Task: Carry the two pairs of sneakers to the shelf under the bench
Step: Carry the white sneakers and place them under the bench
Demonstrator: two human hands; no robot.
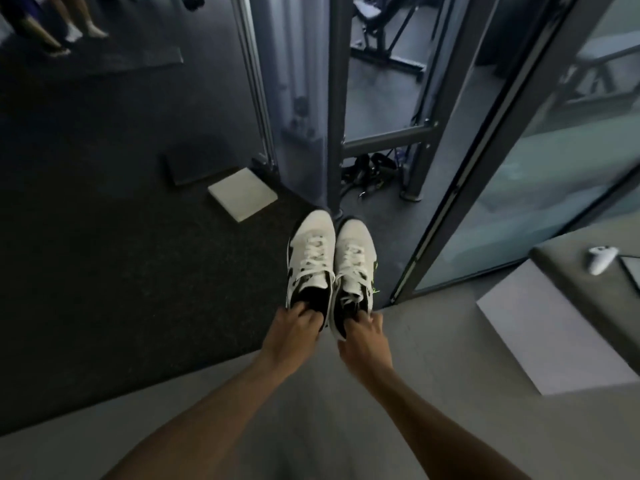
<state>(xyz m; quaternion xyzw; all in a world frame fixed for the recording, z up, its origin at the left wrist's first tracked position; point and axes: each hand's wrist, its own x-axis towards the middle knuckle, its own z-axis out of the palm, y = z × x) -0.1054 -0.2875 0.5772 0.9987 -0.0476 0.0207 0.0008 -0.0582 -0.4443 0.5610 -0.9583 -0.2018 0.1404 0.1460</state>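
- Left hand (294, 332): clenched on the heel opening of the left white lace-up sneaker with black heel lining (311, 261); fingers hook inside the collar.
- Right hand (363, 336): clenched on the heel opening of the right white lace-up sneaker with black lining and neon-green side accents (354, 268); fingers curl over the collar.
- Both sneakers are held side by side, touching or nearly touching along their inner edges, toes pointing away from the person. Whether the soles rest on the floor or hang above it cannot be told.
- The pair sits over the boundary between the dark speckled rubber floor (104, 271) and the lighter grey smooth floor (311, 427), in front of the dark metal upright post of a gym frame (337, 98).
- A flat white square pad (242, 195) lies on the dark floor to the left of the toes, apart from them; a dark flat pad (197, 164) lies just beyond it.
- Black straps and cables (370, 171) lie in a tangle at the base of the frame, beyond the toes.
- A glass partition with a dark frame (519, 209) runs diagonally on the right.
- A grey padded surface (568, 285) at the right edge carries a white handheld controller (602, 258).
- Bare and socked lower legs of other persons (69, 29) appear at the upper left, well apart.
- Only one pair is visible; the bench shelf cannot be identified.
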